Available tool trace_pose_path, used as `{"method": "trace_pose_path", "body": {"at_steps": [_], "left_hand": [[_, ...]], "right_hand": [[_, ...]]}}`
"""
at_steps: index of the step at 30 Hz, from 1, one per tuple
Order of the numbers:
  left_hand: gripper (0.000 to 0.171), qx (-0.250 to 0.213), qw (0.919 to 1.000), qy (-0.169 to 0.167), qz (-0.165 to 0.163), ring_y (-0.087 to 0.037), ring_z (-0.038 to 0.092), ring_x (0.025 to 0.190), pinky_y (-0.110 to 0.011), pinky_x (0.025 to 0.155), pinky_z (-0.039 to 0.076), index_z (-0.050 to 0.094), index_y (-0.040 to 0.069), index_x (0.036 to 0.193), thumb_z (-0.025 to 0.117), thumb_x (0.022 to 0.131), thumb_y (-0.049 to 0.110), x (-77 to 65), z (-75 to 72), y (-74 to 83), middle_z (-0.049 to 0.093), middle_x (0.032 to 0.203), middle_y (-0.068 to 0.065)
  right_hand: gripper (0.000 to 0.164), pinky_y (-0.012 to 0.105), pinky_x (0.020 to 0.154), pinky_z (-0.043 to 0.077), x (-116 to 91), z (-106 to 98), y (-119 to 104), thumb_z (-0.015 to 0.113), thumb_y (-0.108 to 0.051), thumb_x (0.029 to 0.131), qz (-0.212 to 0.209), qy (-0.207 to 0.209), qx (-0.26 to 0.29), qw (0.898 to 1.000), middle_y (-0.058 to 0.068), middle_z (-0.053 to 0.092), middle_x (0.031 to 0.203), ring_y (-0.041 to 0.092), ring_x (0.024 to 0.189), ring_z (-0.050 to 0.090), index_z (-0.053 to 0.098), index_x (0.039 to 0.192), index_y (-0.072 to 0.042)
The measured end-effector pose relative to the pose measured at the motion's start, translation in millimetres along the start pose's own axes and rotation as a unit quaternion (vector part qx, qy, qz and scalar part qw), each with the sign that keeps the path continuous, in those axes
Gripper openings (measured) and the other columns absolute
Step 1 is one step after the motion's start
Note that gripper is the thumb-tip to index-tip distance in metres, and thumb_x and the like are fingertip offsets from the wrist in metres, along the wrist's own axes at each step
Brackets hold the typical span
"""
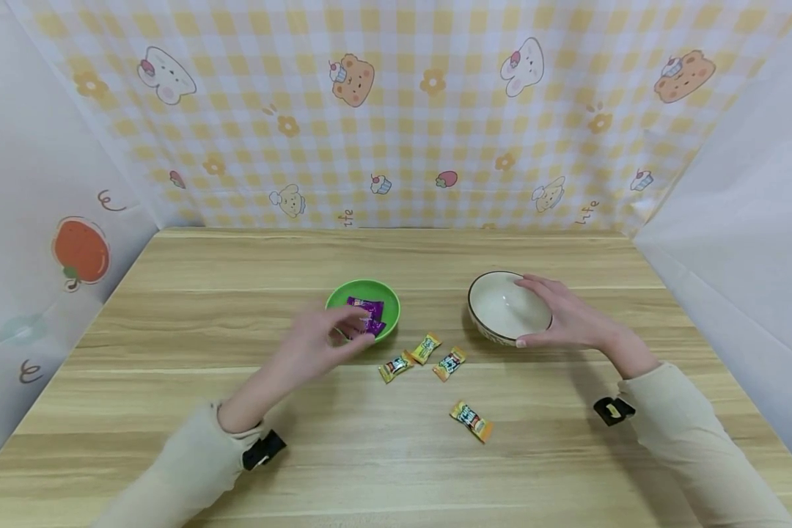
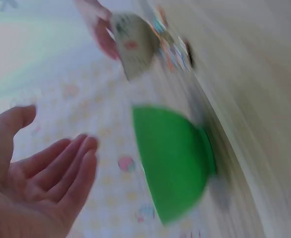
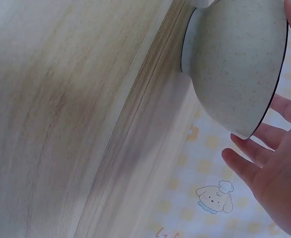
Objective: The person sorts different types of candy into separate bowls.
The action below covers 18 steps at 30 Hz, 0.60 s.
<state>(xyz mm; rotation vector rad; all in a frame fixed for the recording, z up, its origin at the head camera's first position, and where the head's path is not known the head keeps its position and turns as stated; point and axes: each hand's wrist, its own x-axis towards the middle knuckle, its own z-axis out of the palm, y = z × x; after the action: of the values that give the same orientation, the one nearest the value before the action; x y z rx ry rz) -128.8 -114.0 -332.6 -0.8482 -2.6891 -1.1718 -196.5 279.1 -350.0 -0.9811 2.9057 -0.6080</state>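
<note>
Blurred by motion, my left hand (image 1: 320,339) hovers over the near left side of a green bowl (image 1: 391,312). Its thumb and fingers are apart with nothing between them, as the left wrist view also shows. Purple-wrapped candies (image 1: 372,308) lie in that bowl, partly covered by the hand. With thumb at the near side and fingers at the far side, my right hand (image 1: 567,317) holds the rim of a cream bowl (image 1: 498,304) with a dark edge. Nothing shows inside the cream bowl. Its speckled outer wall (image 3: 234,64) fills the top of the right wrist view.
Between and in front of the bowls, yellow-wrapped candies lie on the wooden table (image 1: 237,293): a close group of three (image 1: 426,348) and a single one (image 1: 471,421) nearer me. A checked curtain (image 1: 396,132) hangs behind the table, with white sheets at both sides.
</note>
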Motion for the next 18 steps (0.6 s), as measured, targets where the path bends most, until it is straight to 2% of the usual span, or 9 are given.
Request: {"method": "trace_pose_path", "body": {"at_steps": [3,5,7,11,14,18], "left_hand": [[0.037,-0.067,0.9923,-0.09,-0.052,-0.007,0.058,0.081,-0.023,0.069,0.049,0.061,0.006,0.107,0.063,0.081,0.032,-2.7,7.7,6.8,0.063,0.089,0.004],[0.041,-0.09,0.9842,-0.131,-0.078,-0.008,0.058,0.084,-0.022,0.072,0.047,0.059,0.005,0.11,0.061,0.082,0.035,-3.6,12.6,7.8,0.063,0.093,0.003],[0.044,-0.105,0.9783,-0.156,-0.089,-0.011,0.059,0.087,-0.022,0.073,0.048,0.057,0.001,0.111,0.062,0.082,0.034,-4.1,18.0,6.6,0.063,0.095,-0.001],[0.053,-0.062,0.9783,-0.181,-0.081,-0.016,0.056,0.096,-0.027,0.08,0.046,0.054,-0.001,0.116,0.061,0.081,0.039,-4.9,27.7,3.2,0.061,0.106,-0.008],[0.06,0.001,0.9765,-0.204,-0.07,-0.017,0.053,0.102,-0.033,0.085,0.043,0.051,0.002,0.122,0.058,0.081,0.046,-5.2,33.2,1.2,0.057,0.114,-0.008],[0.065,0.054,0.97,-0.231,-0.052,-0.014,0.052,0.083,-0.033,0.079,0.043,0.046,0.001,0.126,0.055,0.082,0.047,-3.5,39.4,1.0,0.059,0.105,-0.006]], "right_hand": [[0.094,0.055,0.088,0.031,-0.3,0.2,0.4,0.075,-0.048,0.061,0.0,0.0,0.001,1.0,0.023,0.031,0.132,0.039,0.117,0.029,0.034,0.132,-0.003],[0.094,0.055,0.088,0.031,-0.1,0.3,0.6,0.075,-0.048,0.061,0.002,-0.001,0.001,1.0,0.023,0.031,0.132,0.039,0.117,0.029,0.034,0.132,-0.003],[0.094,0.055,0.088,0.031,0.0,0.2,0.8,0.075,-0.049,0.061,0.003,-0.002,0.001,1.0,0.023,0.031,0.133,0.039,0.117,0.029,0.034,0.133,-0.004],[0.094,0.055,0.088,0.03,0.3,0.3,0.6,0.075,-0.049,0.061,0.003,-0.004,0.0,1.0,0.023,0.031,0.133,0.04,0.117,0.028,0.034,0.133,-0.003],[0.094,0.055,0.088,0.031,-0.2,-0.2,-0.3,0.075,-0.05,0.061,0.004,-0.004,0.002,1.0,0.023,0.031,0.133,0.039,0.118,0.028,0.034,0.132,-0.003],[0.094,0.054,0.088,0.031,-0.2,-0.7,-1.2,0.075,-0.05,0.061,0.005,-0.004,0.002,1.0,0.023,0.031,0.132,0.039,0.117,0.029,0.034,0.132,-0.003]]}}
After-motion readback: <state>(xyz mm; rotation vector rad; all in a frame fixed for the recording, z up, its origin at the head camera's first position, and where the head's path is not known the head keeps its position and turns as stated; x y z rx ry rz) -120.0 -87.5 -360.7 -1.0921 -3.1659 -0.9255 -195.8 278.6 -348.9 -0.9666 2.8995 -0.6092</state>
